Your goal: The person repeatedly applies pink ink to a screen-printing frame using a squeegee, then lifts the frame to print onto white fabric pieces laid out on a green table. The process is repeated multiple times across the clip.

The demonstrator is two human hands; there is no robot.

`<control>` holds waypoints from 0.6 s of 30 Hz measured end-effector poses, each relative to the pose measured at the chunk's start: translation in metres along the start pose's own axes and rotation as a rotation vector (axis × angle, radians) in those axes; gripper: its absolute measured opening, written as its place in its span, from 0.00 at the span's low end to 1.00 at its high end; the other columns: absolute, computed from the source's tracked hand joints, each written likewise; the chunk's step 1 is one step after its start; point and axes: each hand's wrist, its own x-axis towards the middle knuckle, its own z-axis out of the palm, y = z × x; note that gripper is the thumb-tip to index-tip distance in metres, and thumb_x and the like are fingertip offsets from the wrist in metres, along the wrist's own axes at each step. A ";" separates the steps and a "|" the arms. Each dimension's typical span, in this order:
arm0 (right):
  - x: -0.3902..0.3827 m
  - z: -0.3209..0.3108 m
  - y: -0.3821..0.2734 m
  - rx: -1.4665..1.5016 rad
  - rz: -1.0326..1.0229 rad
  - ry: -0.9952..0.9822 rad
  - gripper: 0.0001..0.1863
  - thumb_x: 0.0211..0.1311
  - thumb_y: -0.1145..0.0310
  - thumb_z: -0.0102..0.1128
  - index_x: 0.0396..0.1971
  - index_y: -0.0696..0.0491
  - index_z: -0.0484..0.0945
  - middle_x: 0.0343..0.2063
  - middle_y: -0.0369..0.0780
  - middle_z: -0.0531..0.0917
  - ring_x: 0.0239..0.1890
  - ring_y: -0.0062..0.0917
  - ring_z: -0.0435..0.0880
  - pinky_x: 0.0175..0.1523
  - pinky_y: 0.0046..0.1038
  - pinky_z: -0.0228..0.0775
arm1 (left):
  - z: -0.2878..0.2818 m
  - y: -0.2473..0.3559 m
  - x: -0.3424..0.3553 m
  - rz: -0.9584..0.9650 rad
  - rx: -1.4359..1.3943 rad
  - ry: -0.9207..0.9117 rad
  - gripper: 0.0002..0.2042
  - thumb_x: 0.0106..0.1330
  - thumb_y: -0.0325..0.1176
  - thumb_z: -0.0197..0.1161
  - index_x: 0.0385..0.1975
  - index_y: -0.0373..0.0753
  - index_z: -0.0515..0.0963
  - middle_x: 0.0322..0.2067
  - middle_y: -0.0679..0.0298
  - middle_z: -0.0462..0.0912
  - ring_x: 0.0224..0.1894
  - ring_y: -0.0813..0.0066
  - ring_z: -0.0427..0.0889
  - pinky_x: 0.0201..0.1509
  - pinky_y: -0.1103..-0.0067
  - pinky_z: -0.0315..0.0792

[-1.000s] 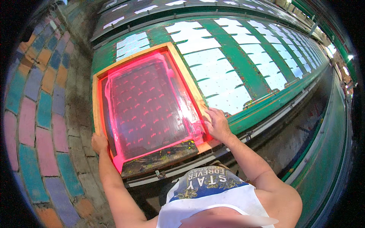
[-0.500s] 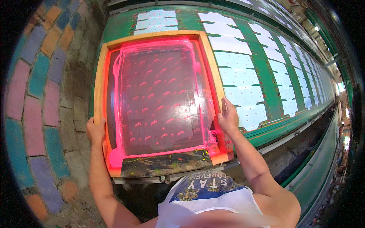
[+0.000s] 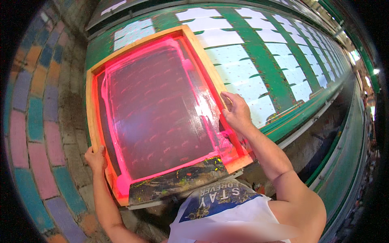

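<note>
A screen-printing frame (image 3: 208,69) with wooden sides lies in front of me over the green table. Its dark mesh (image 3: 152,109) carries rows of small faint marks and is bordered by bright pink ink. My left hand (image 3: 96,158) is closed round the left wooden side near its lower end. On the opposite side, my right hand (image 3: 236,110) grips the wood with thumb and fingers; part of its grasp is hidden beneath the frame. A black, paint-spotted strip (image 3: 178,178) covers the frame's near edge.
White fabric pieces (image 3: 243,77) with small prints lie in rows along the green table (image 3: 259,65). A metal rail (image 3: 298,131) edges the table's near side. Coloured paving bricks (image 3: 40,146) run along the left. Another long table (image 3: 344,162) stands at right.
The view has turned, so the frame now sits further left and more tilted. Both hands stay on its sides. The marks on the mesh look fainter.
</note>
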 end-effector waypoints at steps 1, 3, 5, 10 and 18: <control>0.005 -0.005 0.008 0.001 -0.035 0.035 0.33 0.53 0.78 0.70 0.64 0.52 0.85 0.47 0.48 0.88 0.55 0.48 0.87 0.64 0.45 0.80 | 0.001 0.010 -0.005 0.018 0.024 0.011 0.12 0.69 0.27 0.77 0.48 0.27 0.90 0.39 0.58 0.94 0.40 0.63 0.90 0.49 0.65 0.82; 0.017 -0.022 0.030 -0.017 -0.016 0.016 0.34 0.53 0.78 0.71 0.65 0.52 0.84 0.50 0.49 0.88 0.57 0.48 0.87 0.65 0.43 0.80 | 0.014 0.036 -0.017 0.033 0.070 0.012 0.12 0.68 0.27 0.78 0.48 0.28 0.90 0.40 0.57 0.94 0.40 0.64 0.91 0.49 0.66 0.83; 0.028 -0.042 0.057 -0.016 0.034 -0.027 0.34 0.54 0.79 0.72 0.66 0.52 0.84 0.52 0.49 0.89 0.59 0.46 0.88 0.65 0.41 0.81 | 0.029 0.064 -0.024 0.049 0.139 0.028 0.13 0.67 0.28 0.79 0.47 0.29 0.91 0.40 0.55 0.95 0.40 0.66 0.92 0.48 0.67 0.83; 0.048 -0.092 0.135 -0.017 0.031 0.018 0.33 0.54 0.80 0.70 0.65 0.52 0.85 0.52 0.48 0.88 0.56 0.45 0.88 0.63 0.41 0.82 | 0.094 0.132 -0.067 0.071 0.104 0.059 0.15 0.64 0.31 0.82 0.46 0.29 0.92 0.37 0.55 0.95 0.37 0.66 0.92 0.45 0.66 0.83; 0.051 -0.166 0.258 0.082 0.071 0.132 0.34 0.53 0.83 0.65 0.65 0.53 0.85 0.53 0.48 0.89 0.58 0.43 0.89 0.65 0.40 0.82 | 0.190 0.208 -0.137 0.187 0.177 0.104 0.19 0.60 0.37 0.86 0.45 0.31 0.92 0.35 0.53 0.91 0.37 0.57 0.90 0.48 0.61 0.81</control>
